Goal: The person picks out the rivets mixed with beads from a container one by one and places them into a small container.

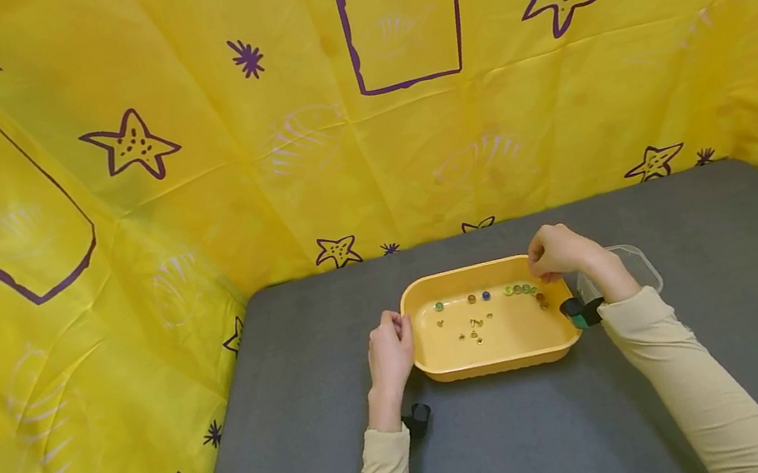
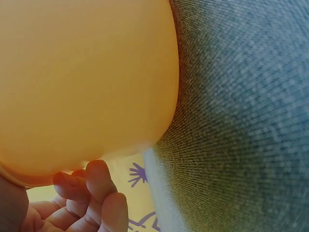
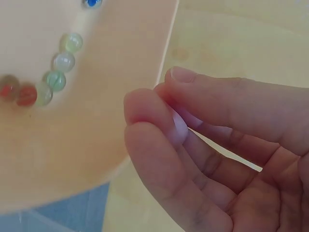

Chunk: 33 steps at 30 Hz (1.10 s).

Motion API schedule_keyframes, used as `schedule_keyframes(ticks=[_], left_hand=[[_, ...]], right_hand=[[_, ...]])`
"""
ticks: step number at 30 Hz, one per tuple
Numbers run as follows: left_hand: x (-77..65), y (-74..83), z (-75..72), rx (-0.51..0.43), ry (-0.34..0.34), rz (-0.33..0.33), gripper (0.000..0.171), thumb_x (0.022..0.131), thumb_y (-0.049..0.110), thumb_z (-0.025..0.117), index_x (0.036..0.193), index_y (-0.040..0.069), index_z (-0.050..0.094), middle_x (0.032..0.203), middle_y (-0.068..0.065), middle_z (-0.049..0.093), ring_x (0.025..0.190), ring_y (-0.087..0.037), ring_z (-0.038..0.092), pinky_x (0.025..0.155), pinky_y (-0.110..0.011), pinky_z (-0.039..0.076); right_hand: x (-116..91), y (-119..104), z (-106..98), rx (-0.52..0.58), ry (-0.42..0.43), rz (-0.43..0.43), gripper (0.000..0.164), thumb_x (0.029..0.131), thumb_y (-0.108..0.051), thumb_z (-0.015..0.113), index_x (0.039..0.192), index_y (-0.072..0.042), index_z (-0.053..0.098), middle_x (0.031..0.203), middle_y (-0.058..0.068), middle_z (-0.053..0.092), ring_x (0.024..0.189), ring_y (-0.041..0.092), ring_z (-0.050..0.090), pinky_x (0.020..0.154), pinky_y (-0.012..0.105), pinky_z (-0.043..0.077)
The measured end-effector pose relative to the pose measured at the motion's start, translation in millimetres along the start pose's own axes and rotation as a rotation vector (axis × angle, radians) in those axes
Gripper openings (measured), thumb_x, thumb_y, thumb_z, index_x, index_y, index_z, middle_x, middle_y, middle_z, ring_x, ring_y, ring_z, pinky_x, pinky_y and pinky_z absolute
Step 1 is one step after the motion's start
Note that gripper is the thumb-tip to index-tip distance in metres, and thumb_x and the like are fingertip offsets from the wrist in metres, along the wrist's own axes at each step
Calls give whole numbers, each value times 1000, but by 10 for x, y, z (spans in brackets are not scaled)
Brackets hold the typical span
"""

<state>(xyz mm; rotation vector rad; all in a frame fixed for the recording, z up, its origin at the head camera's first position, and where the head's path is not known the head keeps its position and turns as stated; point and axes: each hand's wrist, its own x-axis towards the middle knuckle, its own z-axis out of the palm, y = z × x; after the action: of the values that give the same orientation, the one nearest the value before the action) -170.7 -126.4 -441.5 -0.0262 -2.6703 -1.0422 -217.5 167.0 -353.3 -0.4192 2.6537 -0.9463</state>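
My left hand (image 1: 389, 346) grips the left end of a shallow yellow plastic basin (image 1: 441, 371). In the left wrist view its thumb and curled fingers (image 2: 99, 181) are at the basin's rim. My right hand (image 1: 558, 251) is over the far right corner. Its fingertips pinch a small pale rounded thing (image 3: 180, 129), mostly covered by the fingers. Inside the basin, glass marbles (image 1: 517, 290) in green, clear and amber line the far right side. A blue marble (image 1: 486, 295) lies further left. Several small gold-coloured pieces (image 1: 474, 334) are scattered across the basin floor.
A clear plastic container (image 1: 639, 265) stands to the right of the basin, partly behind my right forearm. Everything is on a grey cloth-covered table (image 1: 527, 430). A yellow patterned curtain (image 1: 338, 176) closes off the back and sides.
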Motion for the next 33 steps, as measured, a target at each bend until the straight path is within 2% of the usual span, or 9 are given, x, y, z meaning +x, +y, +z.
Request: schedule_keyframes(ticks=[7, 14, 26, 33], left_hand=[[-3, -2, 11, -1, 8, 16, 17, 93, 18, 55, 87, 3, 56, 66, -3, 53, 53, -14, 48, 50, -27, 40], [0, -10, 22, -2, 5, 21, 17, 93, 18, 55, 87, 2, 56, 66, -3, 52, 52, -13, 47, 49, -27, 40], [9, -13, 5, -3, 3, 31, 18, 94, 18, 54, 87, 2, 56, 65, -3, 52, 52, -12, 46, 48, -26, 39], [1, 1, -12, -7, 0, 28, 18, 94, 18, 54, 87, 2, 55, 65, -3, 51, 51, -12, 45, 48, -26, 39]], right_hand=[[66, -52, 75, 20, -34, 14, 12, 81, 3, 59, 69, 4, 61, 61, 12, 60, 56, 21, 58, 58, 34, 51], [135, -62, 167, 21, -47, 12, 8, 79, 3, 61, 73, 6, 64, 64, 14, 62, 59, 27, 62, 59, 37, 52], [233, -82, 289, -40, -58, -14, 8, 76, 3, 60, 70, 2, 66, 59, 11, 60, 51, 21, 52, 49, 26, 40], [295, -102, 371, -66, -62, -15, 7, 77, 2, 63, 71, 0, 67, 58, 4, 58, 50, 16, 49, 48, 25, 38]])
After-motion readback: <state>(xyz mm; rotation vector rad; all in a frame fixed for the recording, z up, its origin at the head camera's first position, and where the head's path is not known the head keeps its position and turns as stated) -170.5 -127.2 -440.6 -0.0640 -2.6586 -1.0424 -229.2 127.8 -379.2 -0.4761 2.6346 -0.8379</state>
